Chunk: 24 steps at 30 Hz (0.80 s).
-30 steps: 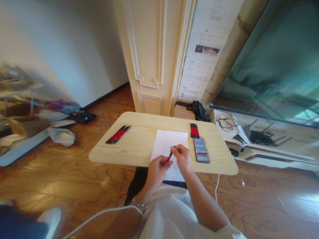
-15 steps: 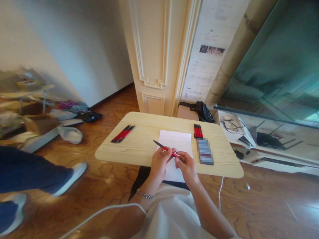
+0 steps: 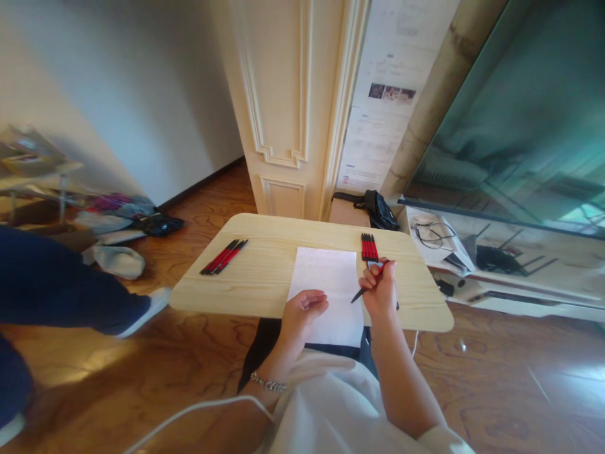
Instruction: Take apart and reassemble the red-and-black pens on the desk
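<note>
A red-and-black pen (image 3: 360, 292) is gripped in my right hand (image 3: 382, 295), its dark end slanting down toward the sheet. My left hand (image 3: 305, 310) hovers over the left part of the white paper (image 3: 327, 277), loosely curved and holding nothing, thumb a little apart from the fingers. Just beyond my right hand lies a row of red-and-black pens (image 3: 369, 246), side by side. A dark flat object (image 3: 375, 265) below that row is mostly hidden by my right hand. Another group of several pens (image 3: 224, 256) rests on the left side of the table.
The pale wooden table (image 3: 265, 284) has rounded corners. A person's leg (image 3: 75, 287) in dark trousers is close on the left. Behind the table are a black bag (image 3: 380, 210) and a cabinet panel (image 3: 278, 82). A white cable (image 3: 198, 403) runs by my left arm.
My hands have parted. The pen, held between both before, is now in my right hand alone, which moved right over the flat object. The person's leg at left came nearer the table.
</note>
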Tool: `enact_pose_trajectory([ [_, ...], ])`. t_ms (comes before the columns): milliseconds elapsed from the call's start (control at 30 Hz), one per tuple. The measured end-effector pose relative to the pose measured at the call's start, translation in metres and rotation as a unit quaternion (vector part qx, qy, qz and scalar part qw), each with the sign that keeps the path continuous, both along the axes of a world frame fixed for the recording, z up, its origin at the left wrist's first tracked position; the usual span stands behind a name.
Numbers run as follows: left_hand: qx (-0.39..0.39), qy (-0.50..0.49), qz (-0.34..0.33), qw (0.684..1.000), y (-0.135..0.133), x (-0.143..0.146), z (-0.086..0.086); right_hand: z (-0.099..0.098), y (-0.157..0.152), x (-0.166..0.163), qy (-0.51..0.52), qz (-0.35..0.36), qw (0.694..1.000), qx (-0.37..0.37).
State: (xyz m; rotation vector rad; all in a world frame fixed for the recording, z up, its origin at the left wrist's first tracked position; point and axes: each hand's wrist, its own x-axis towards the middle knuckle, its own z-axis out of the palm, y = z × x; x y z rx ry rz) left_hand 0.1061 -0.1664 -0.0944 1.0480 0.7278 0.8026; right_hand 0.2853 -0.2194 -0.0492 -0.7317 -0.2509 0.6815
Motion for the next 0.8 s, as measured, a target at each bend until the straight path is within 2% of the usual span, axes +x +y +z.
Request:
enact_pose_trajectory([
  [167, 0.006, 0.022, -0.002, 1.000, 0.006, -0.003, 0.001, -0.015, 0.003, 0.010, 0.010, 0.052, 0.997, -0.049],
  [333, 0.047, 0.041, 0.020, 0.998, 0.006, -0.005, 0.006, -0.015, 0.005, 0.014, 0.017, 0.065, 0.997, -0.040],
  [533, 0.135, 0.108, -0.041, 0.984, 0.019, -0.011, 0.002, -0.012, 0.005, 0.020, 0.022, 0.079, 0.997, -0.017],
  [667, 0.272, 0.176, -0.040, 0.945, 0.042, -0.011, 0.001, -0.014, 0.009, 0.024, 0.038, 0.091, 0.995, -0.007],
  [800, 0.455, 0.248, -0.040, 0.854, 0.065, -0.001, -0.005, -0.015, 0.020, 0.026, 0.034, 0.118, 0.992, -0.020],
])
